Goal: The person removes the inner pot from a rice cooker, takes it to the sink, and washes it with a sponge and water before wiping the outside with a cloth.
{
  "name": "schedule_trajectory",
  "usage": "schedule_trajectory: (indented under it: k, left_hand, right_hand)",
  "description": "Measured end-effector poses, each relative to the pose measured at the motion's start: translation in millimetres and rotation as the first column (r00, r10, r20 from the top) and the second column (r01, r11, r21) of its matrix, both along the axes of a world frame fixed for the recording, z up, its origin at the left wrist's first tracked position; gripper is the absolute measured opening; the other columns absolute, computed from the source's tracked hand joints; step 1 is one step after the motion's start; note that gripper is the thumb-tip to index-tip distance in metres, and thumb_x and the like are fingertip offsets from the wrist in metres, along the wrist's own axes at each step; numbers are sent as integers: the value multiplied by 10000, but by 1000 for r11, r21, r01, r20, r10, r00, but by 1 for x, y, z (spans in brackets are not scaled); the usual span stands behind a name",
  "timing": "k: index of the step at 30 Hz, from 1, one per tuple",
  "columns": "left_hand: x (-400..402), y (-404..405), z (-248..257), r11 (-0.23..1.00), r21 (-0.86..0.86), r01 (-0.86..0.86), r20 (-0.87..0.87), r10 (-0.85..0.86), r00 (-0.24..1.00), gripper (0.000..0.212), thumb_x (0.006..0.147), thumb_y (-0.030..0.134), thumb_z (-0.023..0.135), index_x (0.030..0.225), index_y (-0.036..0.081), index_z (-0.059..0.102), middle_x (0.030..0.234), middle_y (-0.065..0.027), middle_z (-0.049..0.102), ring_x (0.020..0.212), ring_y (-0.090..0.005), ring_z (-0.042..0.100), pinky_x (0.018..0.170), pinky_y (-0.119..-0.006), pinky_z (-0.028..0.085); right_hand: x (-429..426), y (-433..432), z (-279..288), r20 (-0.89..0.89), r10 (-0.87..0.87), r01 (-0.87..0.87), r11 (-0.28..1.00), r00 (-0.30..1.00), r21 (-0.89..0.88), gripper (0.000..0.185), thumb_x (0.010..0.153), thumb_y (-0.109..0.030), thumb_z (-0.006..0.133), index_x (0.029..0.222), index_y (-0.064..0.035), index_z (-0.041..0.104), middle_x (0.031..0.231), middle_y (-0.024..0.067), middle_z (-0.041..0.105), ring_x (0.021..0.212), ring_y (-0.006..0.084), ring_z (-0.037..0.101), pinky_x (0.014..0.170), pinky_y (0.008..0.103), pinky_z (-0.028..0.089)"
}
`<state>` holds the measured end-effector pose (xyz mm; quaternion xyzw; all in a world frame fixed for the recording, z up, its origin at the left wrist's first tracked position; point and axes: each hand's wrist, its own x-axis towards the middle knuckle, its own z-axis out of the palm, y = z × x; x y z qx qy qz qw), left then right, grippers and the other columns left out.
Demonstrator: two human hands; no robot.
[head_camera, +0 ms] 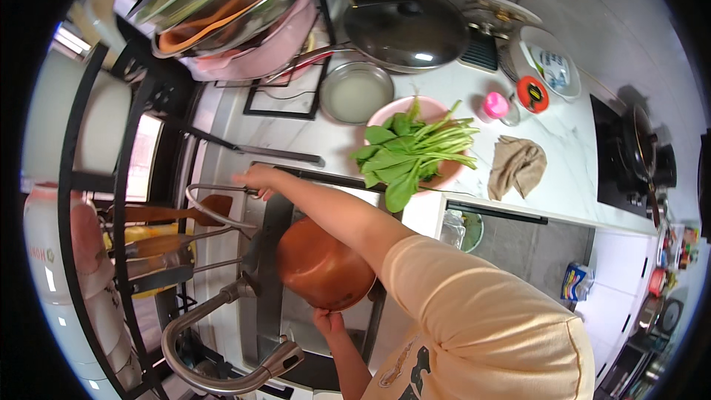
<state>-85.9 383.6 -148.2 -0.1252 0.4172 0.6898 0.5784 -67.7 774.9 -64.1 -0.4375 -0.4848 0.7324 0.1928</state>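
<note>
My left hand (329, 323) grips the lower rim of a copper-coloured pot (319, 264), which is tilted over the stainless-steel sink (294, 319). The pot's inside is hidden from me. My right arm reaches across above the pot, and my right hand (262, 180) is at the far corner of the sink, beside a curved metal loop (191, 200). Its fingers are bent, and whether they hold anything is unclear. The gooseneck faucet (178, 339) arches over the near-left part of the sink.
Leafy greens (408, 155) overhang a pink bowl (433, 108) on the marble counter. Behind are a metal bowl (358, 91) and a lidded wok (405, 33). A brown cloth (516, 166) lies farther right. A black rack (69, 139) and hanging utensils (161, 244) crowd the left. An open drawer (516, 250) projects.
</note>
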Motion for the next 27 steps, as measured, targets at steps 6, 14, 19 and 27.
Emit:
schedule_trajectory:
  k: [6, 14, 19, 27]
  left_hand:
    - [2, -20, 10, 989, 0, -148, 66, 147, 987, 689, 475, -54, 389, 1162, -26, 433, 1206, -164, 438, 1146, -330, 389, 1013, -473, 291]
    - [19, 8, 82, 982, 185, 26, -232, 18, 973, 671, 584, -70, 454, 1234, 83, 395, 1185, -113, 464, 1120, -301, 432, 948, -439, 375]
    - [42, 53, 125, 966, 166, 196, -363, -125, 923, 618, 612, -92, 415, 1217, 36, 408, 1113, -89, 496, 994, -214, 510, 836, -318, 419]
    - [61, 50, 133, 892, 198, 407, -458, -283, 843, 605, 631, -109, 359, 1226, -9, 400, 1065, -82, 532, 1003, -178, 503, 858, -244, 369]
  right_hand:
    - [187, -109, 133, -447, 206, -15, 919, 870, 395, 190, 818, -125, 575, 967, -8, 560, 815, 50, 606, 752, 123, 594, 628, 239, 496]
    - [494, -159, 63, 674, -729, -14, 677, 121, 736, 604, 703, -525, 597, 1162, -142, 512, 935, 137, 621, 826, 267, 607, 708, 372, 458]
    - [571, -202, -70, 652, -758, -378, 610, -24, 696, 452, 760, -405, 593, 1098, -109, 540, 981, 170, 591, 921, 287, 561, 770, 391, 430]
    - [367, -272, 106, -12, -404, 381, 850, 915, 363, 245, 741, -100, 632, 962, -12, 575, 886, 45, 600, 808, 115, 561, 732, 259, 456]
